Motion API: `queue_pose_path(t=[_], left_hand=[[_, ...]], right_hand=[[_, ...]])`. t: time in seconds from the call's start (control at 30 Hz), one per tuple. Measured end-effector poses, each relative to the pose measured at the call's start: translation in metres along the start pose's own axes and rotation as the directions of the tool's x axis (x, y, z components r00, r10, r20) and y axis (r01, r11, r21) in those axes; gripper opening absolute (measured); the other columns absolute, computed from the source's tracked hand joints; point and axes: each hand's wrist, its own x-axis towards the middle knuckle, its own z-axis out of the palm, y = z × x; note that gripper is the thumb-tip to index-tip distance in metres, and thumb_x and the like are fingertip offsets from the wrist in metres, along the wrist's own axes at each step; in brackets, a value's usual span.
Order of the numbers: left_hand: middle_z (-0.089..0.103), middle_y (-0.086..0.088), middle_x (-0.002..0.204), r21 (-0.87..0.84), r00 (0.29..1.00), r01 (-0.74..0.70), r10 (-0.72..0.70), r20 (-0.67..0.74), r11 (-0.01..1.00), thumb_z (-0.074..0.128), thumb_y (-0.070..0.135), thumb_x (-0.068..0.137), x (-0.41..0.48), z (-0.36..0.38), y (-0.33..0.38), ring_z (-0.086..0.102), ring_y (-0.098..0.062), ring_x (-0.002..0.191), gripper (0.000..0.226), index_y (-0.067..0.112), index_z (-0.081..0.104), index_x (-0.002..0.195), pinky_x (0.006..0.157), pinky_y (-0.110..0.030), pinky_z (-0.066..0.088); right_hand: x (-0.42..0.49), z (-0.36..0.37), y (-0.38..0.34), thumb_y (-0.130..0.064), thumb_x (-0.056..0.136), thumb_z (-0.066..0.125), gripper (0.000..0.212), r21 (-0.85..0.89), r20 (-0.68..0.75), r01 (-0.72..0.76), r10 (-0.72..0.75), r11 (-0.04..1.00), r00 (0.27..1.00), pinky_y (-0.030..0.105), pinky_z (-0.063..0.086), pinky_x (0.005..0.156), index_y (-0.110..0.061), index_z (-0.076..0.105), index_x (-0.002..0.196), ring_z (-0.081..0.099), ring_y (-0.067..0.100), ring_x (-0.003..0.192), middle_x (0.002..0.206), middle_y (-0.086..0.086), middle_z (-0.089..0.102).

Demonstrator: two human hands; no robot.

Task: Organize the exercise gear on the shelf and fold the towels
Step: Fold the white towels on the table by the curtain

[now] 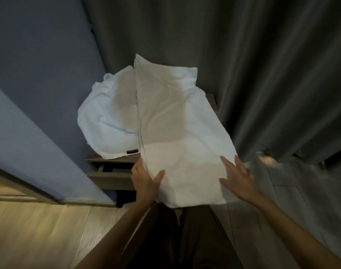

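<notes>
The towel (175, 133) is pointing away, near end overhanging the shelf (111, 174), curtain (263, 74) crowding its right edge; left hand (144, 179) is pinching the left edge, right hand (237, 177) pressing flat

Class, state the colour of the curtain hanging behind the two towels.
The curtain is plain dark grey; the head view, the only one, shows it.

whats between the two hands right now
Only the near end of the long white towel, in the head view; left hand grips its edge, right hand lies flat on it.
</notes>
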Motion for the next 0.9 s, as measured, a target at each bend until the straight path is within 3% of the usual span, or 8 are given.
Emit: queue_pose_path(t=[0.1, 0.27, 0.33, 0.43, 0.57, 0.7, 0.83, 0.9], left_hand=[[0.035, -0.022, 0.138, -0.053, 0.999, 0.007, -0.010, -0.049, 0.999, 0.083, 0.018, 0.071, -0.025, 0.006, -0.013, 0.031, -0.034, 0.129, 0.090, 0.001, 0.031, 0.142, 0.107, -0.041, 0.028], [0.032, -0.021, 0.133, -0.146, 0.994, 0.039, -0.054, -0.099, 0.989, 0.083, 0.017, 0.070, -0.036, 0.016, -0.021, 0.037, -0.027, 0.120, 0.085, -0.003, 0.033, 0.135, 0.101, -0.032, 0.033], [0.032, -0.018, 0.132, -0.263, 0.990, 0.114, -0.133, -0.053, 0.958, 0.083, 0.013, 0.070, -0.039, 0.018, -0.022, 0.039, -0.019, 0.112, 0.082, -0.001, 0.029, 0.131, 0.093, -0.025, 0.036], [0.039, -0.010, 0.128, -0.382, 0.969, 0.247, -0.230, 0.090, 0.891, 0.080, 0.012, 0.074, -0.042, 0.020, -0.024, 0.046, -0.016, 0.107, 0.080, 0.003, 0.021, 0.129, 0.091, -0.023, 0.038], [0.046, -0.005, 0.116, -0.363, 0.934, 0.358, -0.326, 0.149, 0.860, 0.081, 0.016, 0.074, -0.038, 0.016, -0.020, 0.050, -0.018, 0.102, 0.077, 0.001, 0.027, 0.127, 0.090, -0.027, 0.041], [0.062, -0.015, 0.123, -0.390, 0.893, 0.421, -0.300, 0.334, 0.819, 0.077, 0.012, 0.078, -0.035, 0.002, -0.013, 0.060, -0.029, 0.110, 0.046, 0.000, 0.058, 0.118, 0.100, -0.044, 0.047], [0.067, -0.011, 0.115, -0.456, 0.860, 0.453, -0.239, 0.451, 0.766, 0.075, 0.017, 0.080, -0.031, -0.027, -0.001, 0.064, -0.025, 0.104, 0.036, 0.007, 0.064, 0.113, 0.097, -0.040, 0.049], [0.067, -0.007, 0.113, -0.473, 0.844, 0.454, -0.194, 0.500, 0.755, 0.070, 0.020, 0.084, -0.032, -0.039, 0.005, 0.065, -0.021, 0.101, 0.030, 0.012, 0.062, 0.111, 0.091, -0.035, 0.050]], right_hand=[[-0.020, 0.014, 0.013, -0.034, 0.091, 0.062, 0.081, 0.254, -0.051, 0.019, -0.007, 0.967, 0.999, 0.051, 0.031, 0.109, -0.038, 0.007, 0.150, 0.021, 0.029, 0.141, 0.158, -0.001, 0.007], [-0.036, 0.021, 0.019, -0.015, 0.086, 0.068, 0.088, 0.517, -0.160, 0.046, 0.043, 0.855, 0.986, 0.038, 0.035, 0.104, -0.025, 0.010, 0.152, 0.025, 0.024, 0.139, 0.157, 0.001, 0.016], [-0.040, 0.019, 0.020, -0.012, 0.087, 0.067, 0.083, 0.524, -0.207, 0.074, 0.043, 0.849, 0.977, 0.033, 0.035, 0.099, -0.023, 0.016, 0.151, 0.027, 0.024, 0.137, 0.156, 0.002, 0.020], [-0.048, 0.013, 0.018, -0.014, 0.090, 0.063, 0.067, 0.527, -0.221, 0.097, 0.026, 0.845, 0.975, 0.036, 0.043, 0.095, -0.023, 0.029, 0.147, 0.032, 0.024, 0.132, 0.152, 0.002, 0.027], [-0.057, -0.002, 0.005, -0.010, 0.089, 0.063, 0.048, 0.540, -0.268, 0.126, 0.029, 0.832, 0.963, 0.033, 0.046, 0.093, -0.015, 0.046, 0.134, 0.039, 0.024, 0.129, 0.141, 0.003, 0.040], [-0.059, -0.017, -0.010, -0.007, 0.089, 0.063, 0.038, 0.585, -0.298, 0.157, 0.030, 0.796, 0.954, 0.051, 0.048, 0.097, -0.012, 0.051, 0.125, 0.047, 0.026, 0.123, 0.130, -0.004, 0.045], [-0.062, -0.023, -0.015, -0.008, 0.090, 0.061, 0.027, 0.612, -0.342, 0.150, 0.089, 0.777, 0.935, 0.054, 0.052, 0.088, -0.011, 0.053, 0.116, 0.056, 0.034, 0.109, 0.124, 0.001, 0.050], [-0.064, -0.022, -0.017, -0.009, 0.091, 0.060, 0.021, 0.708, -0.328, 0.095, 0.207, 0.700, 0.922, 0.048, 0.056, 0.078, -0.013, 0.054, 0.111, 0.058, 0.036, 0.106, 0.127, 0.010, 0.052]])
